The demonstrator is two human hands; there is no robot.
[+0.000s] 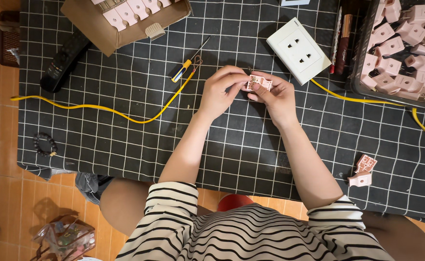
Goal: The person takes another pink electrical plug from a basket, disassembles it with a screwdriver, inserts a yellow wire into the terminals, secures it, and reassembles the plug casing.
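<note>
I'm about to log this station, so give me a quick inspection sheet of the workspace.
Surface: black grid-patterned cloth over a low table.
Job's things: small pink plastic part held between both hands; more pink parts in dark basket and cardboard box; two loose pink pieces.
Clutter: screwdriver, remote control, bead bracelet, pens.
Grippers: left hand and right hand pinch the part.
Cables: yellow cable runs to white socket plate.
Surroundings: orange tiled floor.

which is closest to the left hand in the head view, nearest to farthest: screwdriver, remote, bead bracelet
From the left hand:
1. Screwdriver, just up and left of it on the cloth.
2. Remote, far left near the cloth's top edge.
3. Bead bracelet, far left and lower, farthest away.
</note>
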